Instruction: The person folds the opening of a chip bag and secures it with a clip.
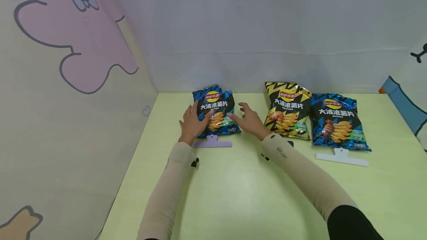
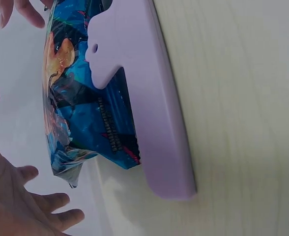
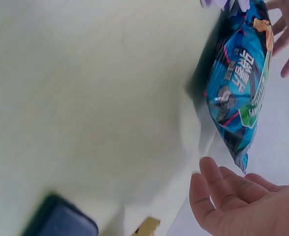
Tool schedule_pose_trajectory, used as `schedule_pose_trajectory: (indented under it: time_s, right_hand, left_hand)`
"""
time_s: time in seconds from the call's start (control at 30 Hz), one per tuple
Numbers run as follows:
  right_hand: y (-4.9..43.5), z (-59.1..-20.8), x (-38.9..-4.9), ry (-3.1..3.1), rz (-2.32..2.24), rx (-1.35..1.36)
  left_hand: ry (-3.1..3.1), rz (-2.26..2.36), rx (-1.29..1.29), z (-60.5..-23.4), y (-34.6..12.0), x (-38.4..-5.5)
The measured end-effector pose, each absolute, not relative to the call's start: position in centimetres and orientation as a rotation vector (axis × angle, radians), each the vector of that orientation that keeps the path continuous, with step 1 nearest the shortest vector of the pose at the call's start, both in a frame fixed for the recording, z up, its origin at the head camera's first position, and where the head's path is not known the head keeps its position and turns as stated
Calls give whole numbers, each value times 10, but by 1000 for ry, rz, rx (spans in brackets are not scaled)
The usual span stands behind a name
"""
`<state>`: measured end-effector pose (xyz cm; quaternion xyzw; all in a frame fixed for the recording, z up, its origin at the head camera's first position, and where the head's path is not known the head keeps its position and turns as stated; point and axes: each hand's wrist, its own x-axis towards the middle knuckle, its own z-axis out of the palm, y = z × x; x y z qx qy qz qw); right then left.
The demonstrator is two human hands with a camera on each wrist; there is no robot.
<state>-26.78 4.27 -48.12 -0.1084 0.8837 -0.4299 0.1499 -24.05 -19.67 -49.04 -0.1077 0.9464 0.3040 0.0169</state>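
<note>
A blue-and-black potato chip bag (image 1: 227,101) lies on the table with its printed front up. Along its near edge is a lilac sealing clip (image 1: 212,143); the left wrist view shows this clip (image 2: 154,108) close, right against the bag's end. My left hand (image 1: 192,123) is at the bag's left side, its fingers spread and overlapping it in the head view. My right hand (image 1: 251,122) is at the bag's right side with loosely bent fingers. In the right wrist view, that hand (image 3: 238,196) is just off the bag's corner, holding nothing.
To the right lie a yellow-and-black chip bag (image 1: 288,110) and another blue chip bag (image 1: 337,121), with a white sealing clip (image 1: 341,157) below the latter. A dark object (image 1: 291,143) is partly hidden by my right sleeve. White sheeting (image 1: 267,29) hangs behind the table.
</note>
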Motion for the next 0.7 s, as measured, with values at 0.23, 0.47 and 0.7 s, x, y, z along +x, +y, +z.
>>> schedule_pose_trajectory:
  time_s: [0.23, 0.47, 0.7]
  right_hand:
    - [39, -487, -266, 2484, -1279, -278]
    - [35, -492, -263, 2451, -1273, -289]
    - [27, -496, -263, 2421, -1287, -309]
  left_hand:
    - [2882, 1046, -392, -496, -194, -241]
    - [2842, 1179, -412, -502, -193, -243]
    - [2785, 1203, -426, -505, -192, -241]
